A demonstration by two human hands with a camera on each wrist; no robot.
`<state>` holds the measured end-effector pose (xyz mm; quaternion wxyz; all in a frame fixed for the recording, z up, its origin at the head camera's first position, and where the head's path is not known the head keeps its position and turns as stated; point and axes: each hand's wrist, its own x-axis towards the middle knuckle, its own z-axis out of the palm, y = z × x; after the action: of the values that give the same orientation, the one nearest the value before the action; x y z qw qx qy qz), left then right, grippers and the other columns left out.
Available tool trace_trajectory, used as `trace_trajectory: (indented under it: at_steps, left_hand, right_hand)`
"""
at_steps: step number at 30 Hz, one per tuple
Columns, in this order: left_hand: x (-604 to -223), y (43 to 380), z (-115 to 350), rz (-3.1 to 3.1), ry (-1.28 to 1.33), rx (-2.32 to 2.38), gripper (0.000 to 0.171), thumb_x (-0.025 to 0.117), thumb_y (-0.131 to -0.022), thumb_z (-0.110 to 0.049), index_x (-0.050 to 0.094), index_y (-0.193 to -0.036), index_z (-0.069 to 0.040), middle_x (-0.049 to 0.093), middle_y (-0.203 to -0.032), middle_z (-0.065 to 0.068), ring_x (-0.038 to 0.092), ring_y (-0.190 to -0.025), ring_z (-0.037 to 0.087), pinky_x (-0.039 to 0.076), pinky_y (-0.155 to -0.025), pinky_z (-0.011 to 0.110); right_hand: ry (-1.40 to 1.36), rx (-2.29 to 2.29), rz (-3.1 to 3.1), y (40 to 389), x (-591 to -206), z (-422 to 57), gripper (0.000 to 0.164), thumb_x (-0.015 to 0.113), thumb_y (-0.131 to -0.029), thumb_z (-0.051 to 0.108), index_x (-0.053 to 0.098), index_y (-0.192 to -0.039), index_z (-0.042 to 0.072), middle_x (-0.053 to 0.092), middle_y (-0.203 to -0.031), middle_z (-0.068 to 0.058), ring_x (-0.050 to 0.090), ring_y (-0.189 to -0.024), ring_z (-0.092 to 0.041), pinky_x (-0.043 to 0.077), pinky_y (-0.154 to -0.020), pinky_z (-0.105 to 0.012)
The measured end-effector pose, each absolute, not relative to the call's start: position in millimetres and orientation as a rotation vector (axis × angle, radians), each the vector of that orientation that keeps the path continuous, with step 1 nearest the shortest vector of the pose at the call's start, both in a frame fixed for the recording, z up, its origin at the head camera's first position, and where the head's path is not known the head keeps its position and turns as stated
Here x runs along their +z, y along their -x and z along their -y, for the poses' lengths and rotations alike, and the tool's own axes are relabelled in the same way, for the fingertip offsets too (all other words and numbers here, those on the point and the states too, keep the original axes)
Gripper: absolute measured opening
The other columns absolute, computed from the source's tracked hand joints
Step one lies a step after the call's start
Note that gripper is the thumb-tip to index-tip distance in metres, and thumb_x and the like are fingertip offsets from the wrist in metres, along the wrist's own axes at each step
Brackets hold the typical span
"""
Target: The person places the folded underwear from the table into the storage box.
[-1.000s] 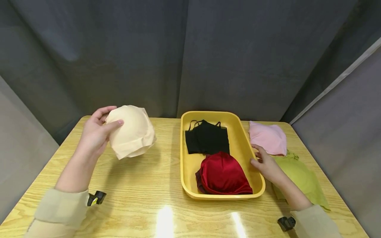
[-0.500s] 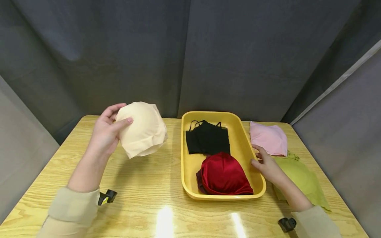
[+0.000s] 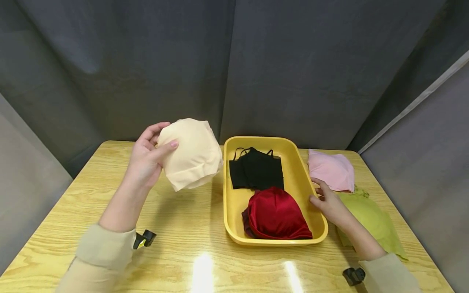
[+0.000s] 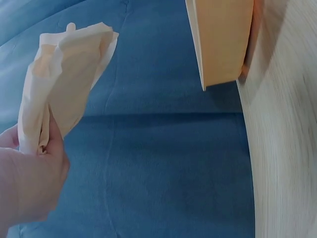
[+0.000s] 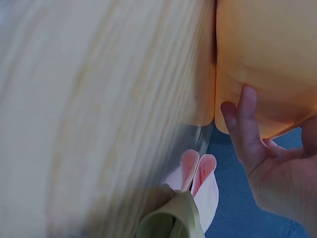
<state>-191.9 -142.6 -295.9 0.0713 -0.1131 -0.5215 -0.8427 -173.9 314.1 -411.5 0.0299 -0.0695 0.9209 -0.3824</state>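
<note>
Fingers (image 3: 156,128) of left hand (image 3: 142,165) are curled, cream garment (image 3: 192,152) pinched at its left edge, held above bench (image 3: 172,248), just left of yellow tray (image 3: 271,242). Tray's right rim is gripped by right hand (image 3: 331,206). Pinch best kept light, cup uncrushed; tray best held steady, left rim not knocked.

the raised garment (image 3: 190,152) is plain cream. the tray (image 3: 294,171) is solid yellow; inside it one garment (image 3: 261,169) is plain black and another (image 3: 276,215) glossy deep red with darker maroon at one side. a folded top (image 3: 331,170) is pale pink, a lacy-edged piece (image 3: 373,221) yellow-green. the tabletop (image 3: 176,244) shows wavy yellow-tan wood grain. the sleeves (image 3: 106,248) are beige, the back curtain (image 3: 165,61) dark grey.
</note>
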Motion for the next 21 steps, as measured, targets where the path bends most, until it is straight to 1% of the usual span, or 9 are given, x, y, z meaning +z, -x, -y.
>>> trace_trajectory:
  at_steps: [5,7,11,16,21]
  left_hand:
    - [-298.8,194.4,130.9,1.6,0.382,-2.537,0.047,0.063,-0.08,0.015,0.052,-0.122,-0.002,0.057,-0.096,0.003,0.059,-0.089,0.014,0.056,-0.067,0.024]
    - [-300.1,195.7,125.8,1.609,0.391,-2.543,0.046,0.063,-0.081,0.015,0.053,-0.121,-0.005,0.056,-0.094,0.003,0.06,-0.088,0.013,0.056,-0.066,0.024]
    - [-303.6,198.7,115.2,1.651,0.392,-2.533,0.045,0.063,-0.081,0.014,0.054,-0.12,-0.007,0.055,-0.096,0.003,0.059,-0.088,0.013,0.056,-0.067,0.024]
    - [-308.8,203.1,103.0,1.719,0.374,-2.51,0.045,0.064,-0.081,0.013,0.055,-0.119,-0.01,0.053,-0.097,0.003,0.057,-0.09,0.013,0.057,-0.068,0.024]
    - [-314.0,208.2,92.5,1.732,0.344,-2.522,0.045,0.064,-0.081,0.012,0.055,-0.118,-0.011,0.054,-0.101,0.003,0.057,-0.091,0.014,0.056,-0.069,0.025]
  right_hand:
    - [0.216,-1.164,-2.852,174.3,-412.0,-313.5,0.057,0.053,-0.093,0.013,0.028,-0.142,-0.001,0.052,-0.123,-0.034,0.056,-0.107,-0.042,0.051,-0.085,-0.046]
    - [0.218,-1.16,-2.856,174.4,-411.9,-313.2,0.057,0.053,-0.093,0.013,0.028,-0.142,-0.001,0.052,-0.123,-0.034,0.056,-0.108,-0.042,0.05,-0.085,-0.046]
    - [0.221,-1.166,-2.849,174.6,-411.6,-313.1,0.057,0.053,-0.093,0.013,0.027,-0.142,0.0,0.052,-0.123,-0.034,0.056,-0.106,-0.042,0.051,-0.085,-0.046]
    - [0.222,-1.174,-2.845,175.4,-412.2,-312.7,0.057,0.053,-0.093,0.014,0.027,-0.143,0.0,0.053,-0.122,-0.033,0.058,-0.103,-0.039,0.052,-0.081,-0.041]
    - [0.214,-1.167,-2.845,175.6,-412.1,-312.0,0.057,0.053,-0.093,0.014,0.027,-0.143,0.0,0.053,-0.123,-0.033,0.058,-0.104,-0.04,0.051,-0.082,-0.042]
